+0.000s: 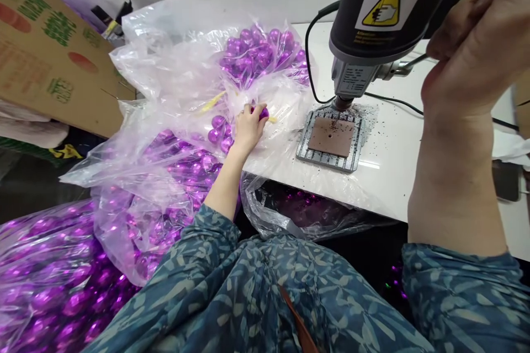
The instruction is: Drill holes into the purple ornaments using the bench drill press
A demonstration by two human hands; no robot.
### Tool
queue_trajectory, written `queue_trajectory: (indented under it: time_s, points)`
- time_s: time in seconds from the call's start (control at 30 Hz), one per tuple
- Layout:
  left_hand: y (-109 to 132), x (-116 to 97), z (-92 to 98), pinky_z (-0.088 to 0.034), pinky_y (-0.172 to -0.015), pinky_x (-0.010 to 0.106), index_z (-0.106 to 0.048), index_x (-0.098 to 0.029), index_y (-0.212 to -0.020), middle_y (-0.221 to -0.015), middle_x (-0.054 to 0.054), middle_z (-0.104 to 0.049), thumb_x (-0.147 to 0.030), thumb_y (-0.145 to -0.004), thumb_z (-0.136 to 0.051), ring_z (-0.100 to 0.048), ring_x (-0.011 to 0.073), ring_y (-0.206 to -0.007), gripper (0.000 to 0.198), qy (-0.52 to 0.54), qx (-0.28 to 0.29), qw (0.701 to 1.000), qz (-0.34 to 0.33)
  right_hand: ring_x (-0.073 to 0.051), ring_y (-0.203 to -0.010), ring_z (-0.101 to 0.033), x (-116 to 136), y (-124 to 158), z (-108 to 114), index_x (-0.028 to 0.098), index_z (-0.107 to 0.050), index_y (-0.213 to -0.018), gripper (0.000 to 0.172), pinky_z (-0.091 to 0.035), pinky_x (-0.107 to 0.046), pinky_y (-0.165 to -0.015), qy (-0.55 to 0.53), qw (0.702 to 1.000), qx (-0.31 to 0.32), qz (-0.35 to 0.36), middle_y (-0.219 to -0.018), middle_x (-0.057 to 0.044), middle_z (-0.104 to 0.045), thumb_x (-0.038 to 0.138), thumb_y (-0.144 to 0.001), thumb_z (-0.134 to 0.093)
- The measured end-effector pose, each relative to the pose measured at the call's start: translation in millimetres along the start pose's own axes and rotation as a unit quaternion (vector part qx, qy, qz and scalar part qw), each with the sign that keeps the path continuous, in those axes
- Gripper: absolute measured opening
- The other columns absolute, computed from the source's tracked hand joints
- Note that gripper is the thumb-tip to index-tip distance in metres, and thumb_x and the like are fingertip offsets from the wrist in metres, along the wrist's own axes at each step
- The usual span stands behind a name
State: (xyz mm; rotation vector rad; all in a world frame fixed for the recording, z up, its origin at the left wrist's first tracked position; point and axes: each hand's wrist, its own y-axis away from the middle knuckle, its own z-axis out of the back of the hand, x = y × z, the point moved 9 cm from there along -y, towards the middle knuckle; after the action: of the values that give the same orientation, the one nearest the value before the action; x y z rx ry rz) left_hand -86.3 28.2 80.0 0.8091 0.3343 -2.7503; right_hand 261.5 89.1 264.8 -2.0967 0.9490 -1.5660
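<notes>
My left hand (248,128) is closed around a shiny purple ball (263,114), just above a clear plastic bag (285,100). A few more purple balls (219,131) lie beside its wrist. On the right, my raised right hand (472,38) grips a lever (415,60) on the side of a small black drill press (375,22). The fingertips are partly hidden behind the hand. Under the press head, a brown square plate (331,137) with a small dark hole lies on the grey slotted base (304,146), speckled with dark crumbs.
Bags of purple balls (53,281) fill the left side, and another heap (260,52) sits at the back. An open plastic bag (298,215) hangs below the white table's edge (385,198). A cardboard box (53,44) stands left; a black cable (308,66) loops beside the press.
</notes>
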Motion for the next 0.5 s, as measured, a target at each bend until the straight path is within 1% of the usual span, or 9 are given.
queue_trajectory:
  time_s: [0.03,0.07,0.13,0.2,0.23,0.27,0.3,0.37,0.5]
  points:
    - [7.7,-3.7,1.2,-0.061,-0.117,0.045,-0.073,-0.027,-0.145,-0.147,0.014,-0.074,-0.031,-0.107,-0.072,-0.075,0.0335,-0.136,0.038,0.12,-0.016,0.993,0.002,0.001,-0.044,-0.032,-2.3,-1.7,3.2,0.022,-0.024,-0.06,0.055,-0.019,-0.021,-0.05,0.002,0.999,-0.045,0.008,-0.057,0.003,-0.019,0.018,-0.103,-0.059]
    - [15.3,-5.9,-2.6,-0.065,-0.109,0.039,-0.073,-0.03,-0.144,-0.141,0.011,-0.076,-0.038,-0.107,-0.075,-0.079,0.0295,-0.128,0.038,0.244,-0.014,0.97,0.015,0.0,-0.041,-0.029,-4.9,-2.6,5.8,0.024,-0.022,-0.06,0.057,-0.013,-0.024,-0.048,-0.001,0.997,-0.079,0.017,-0.055,0.004,-0.017,0.019,-0.101,-0.06]
    - [29.2,-12.0,-26.1,-0.069,-0.093,0.033,-0.071,-0.032,-0.145,-0.131,0.008,-0.08,-0.051,-0.106,-0.077,-0.085,0.0243,-0.111,0.043,0.452,0.042,0.889,0.069,-0.002,-0.038,-0.023,-11.6,-4.9,5.3,0.026,-0.02,-0.061,0.058,-0.005,-0.03,-0.046,-0.018,0.995,-0.094,0.031,-0.053,0.005,-0.014,0.032,-0.095,-0.066]
    - [40.7,-24.1,-58.2,-0.071,-0.089,0.035,-0.069,-0.031,-0.145,-0.124,0.008,-0.082,-0.059,-0.106,-0.076,-0.087,0.0235,-0.102,0.049,0.566,0.128,0.806,0.12,-0.002,-0.038,-0.019,-15.5,-7.7,2.3,0.027,-0.014,-0.065,0.063,-0.001,-0.034,-0.046,-0.035,0.995,-0.077,0.058,-0.054,0.006,-0.013,0.051,-0.084,-0.069]
    - [44.5,-30.2,-72.7,-0.072,-0.089,0.037,-0.069,-0.029,-0.143,-0.122,0.009,-0.083,-0.062,-0.106,-0.074,-0.087,0.0241,-0.1,0.05,0.592,0.165,0.777,0.135,-0.001,-0.038,-0.018,-15.0,-8.4,2.4,0.028,-0.01,-0.068,0.066,0.0,-0.036,-0.046,-0.04,0.993,-0.076,0.08,-0.054,0.006,-0.014,0.059,-0.079,-0.067]
    - [46.6,-35.1,-85.1,-0.073,-0.09,0.039,-0.07,-0.028,-0.14,-0.12,0.01,-0.084,-0.065,-0.108,-0.071,-0.088,0.0249,-0.1,0.049,0.605,0.193,0.759,0.143,0.0,-0.038,-0.017,-13.4,-8.6,2.8,0.028,-0.006,-0.071,0.07,0.001,-0.036,-0.046,-0.043,0.991,-0.077,0.102,-0.054,0.006,-0.015,0.067,-0.075,-0.064]
    - [47.1,-38.9,-95.7,-0.073,-0.091,0.041,-0.072,-0.026,-0.136,-0.118,0.011,-0.085,-0.068,-0.108,-0.069,-0.088,0.0257,-0.101,0.05,0.609,0.213,0.75,0.144,0.001,-0.038,-0.016,-11.0,-8.2,3.9,0.028,-0.003,-0.073,0.073,0.002,-0.037,-0.046,-0.045,0.988,-0.084,0.121,-0.054,0.007,-0.015,0.074,-0.072,-0.06]
    - [45.6,-44.0,-112.5,-0.074,-0.094,0.044,-0.074,-0.024,-0.13,-0.118,0.013,-0.086,-0.072,-0.108,-0.067,-0.087,0.0276,-0.104,0.053,0.605,0.24,0.748,0.133,0.001,-0.037,-0.018,-5.6,-6.4,3.0,0.027,0.0,-0.076,0.079,0.001,-0.036,-0.044,-0.041,0.985,-0.085,0.142,-0.053,0.006,-0.017,0.081,-0.07,-0.058]
    - [40.6,-48.2,-132.8,-0.073,-0.101,0.048,-0.074,-0.025,-0.129,-0.126,0.014,-0.085,-0.069,-0.107,-0.07,-0.085,0.0304,-0.117,0.05,0.591,0.255,0.756,0.12,0.002,-0.037,-0.025,3.4,-0.8,-5.1,0.023,-0.005,-0.072,0.082,-0.006,-0.028,-0.042,-0.011,0.988,-0.051,0.149,-0.053,0.006,-0.015,0.079,-0.072,-0.065]
